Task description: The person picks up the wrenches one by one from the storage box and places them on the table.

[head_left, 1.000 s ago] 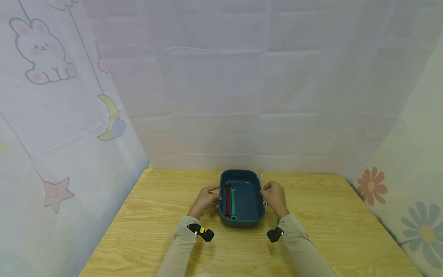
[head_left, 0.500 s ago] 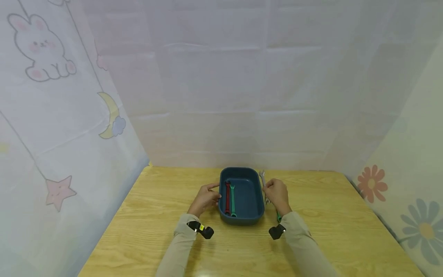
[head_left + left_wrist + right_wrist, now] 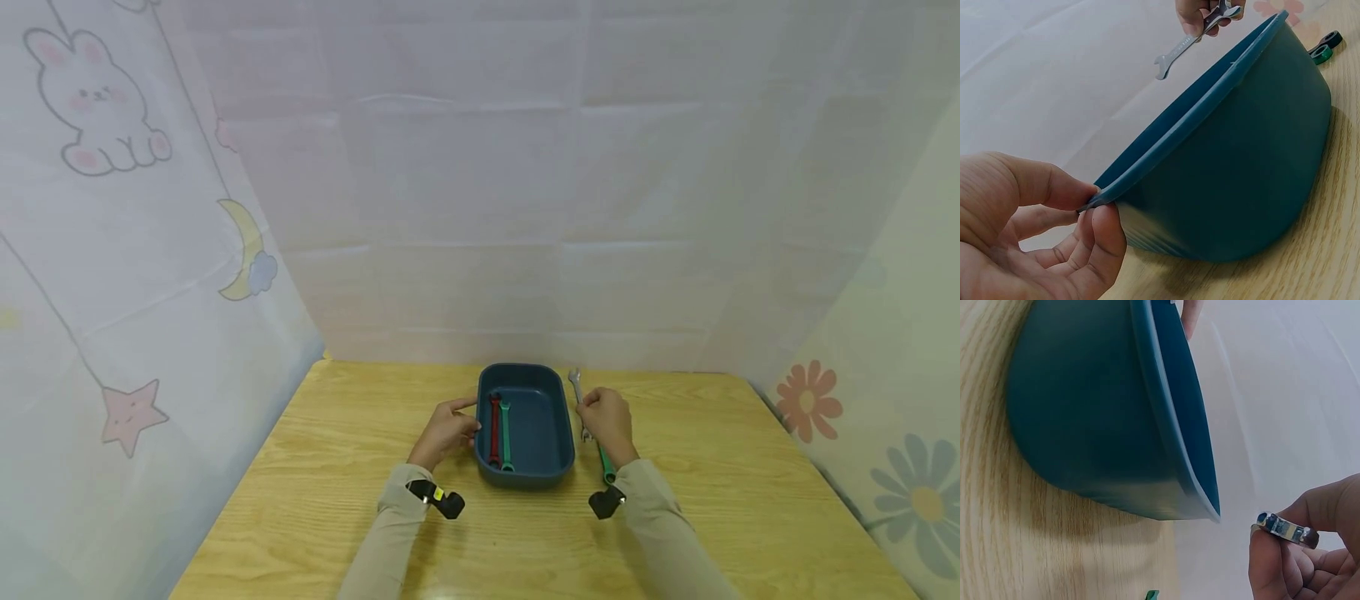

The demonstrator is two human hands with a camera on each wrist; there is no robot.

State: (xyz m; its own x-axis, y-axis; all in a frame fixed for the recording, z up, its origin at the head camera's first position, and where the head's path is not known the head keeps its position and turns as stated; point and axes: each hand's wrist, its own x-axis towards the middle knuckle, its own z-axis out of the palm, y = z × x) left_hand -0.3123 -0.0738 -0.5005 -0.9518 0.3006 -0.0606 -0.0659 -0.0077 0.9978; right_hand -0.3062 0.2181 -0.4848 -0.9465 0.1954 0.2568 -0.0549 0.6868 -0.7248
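A dark blue plastic bin (image 3: 525,481) stands on the table. My left hand (image 3: 444,433) pinches its left rim between thumb and fingers, plain in the left wrist view. Inside, a red wrench (image 3: 494,432) and a green wrench (image 3: 506,437) lie side by side along the left wall. To the bin's right, my right hand (image 3: 609,423) pinches a silver double open-ended wrench (image 3: 575,386) by its middle. The right wrist view shows that wrench end-on, above rim height and apart from the bin. Another green wrench (image 3: 606,467) lies on the table, partly hidden under the right forearm.
The wooden table (image 3: 360,500) reaches back to a pale cloth backdrop (image 3: 480,208). Beside the green wrench end outside the bin, the left wrist view shows a dark ring-shaped tool end (image 3: 1333,39). Printed side curtains (image 3: 112,275) flank the table.
My right hand has moved right with the silver wrench, from the bin's right rim to a spot beside it. The green wrench on the table has come into sight. My left hand stays put.
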